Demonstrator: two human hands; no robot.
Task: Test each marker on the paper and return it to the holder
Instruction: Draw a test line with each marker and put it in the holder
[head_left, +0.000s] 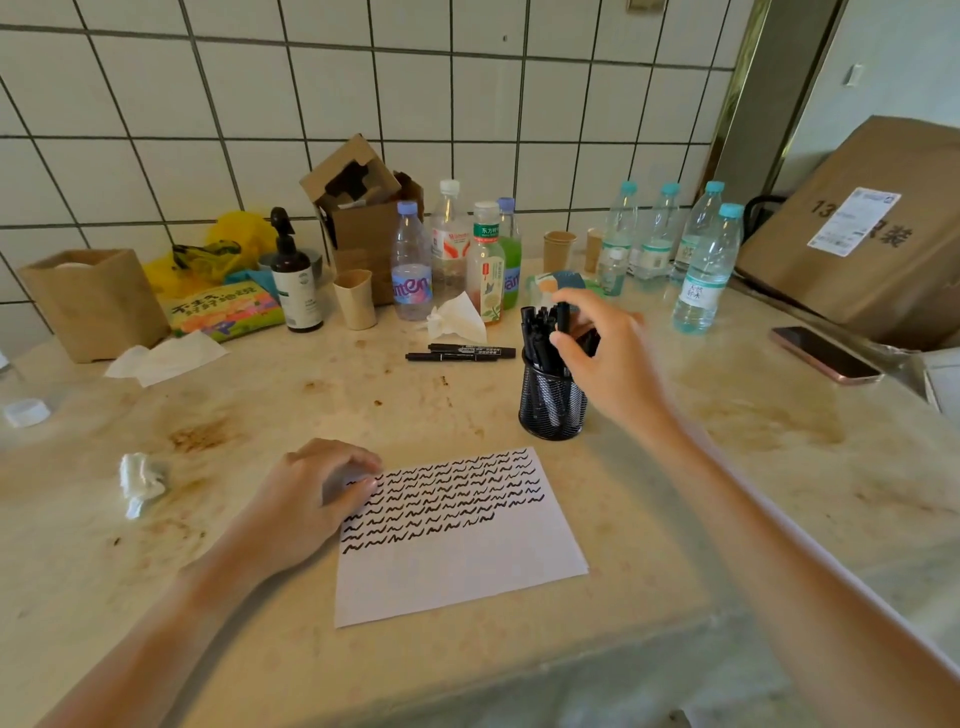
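Holding black markers (540, 332), mesh holder (551, 402).

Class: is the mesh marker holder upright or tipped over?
Upright: the mesh holder stands on its base, markers pointing up.

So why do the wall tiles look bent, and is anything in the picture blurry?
In the head view the wide-angle lens bows the tiled wall lines outward; light is soft and even, with only faint shadows under the left hand on the paper; the right hand at the marker holder is slightly motion-blurred, while the scribbles stay sharp.
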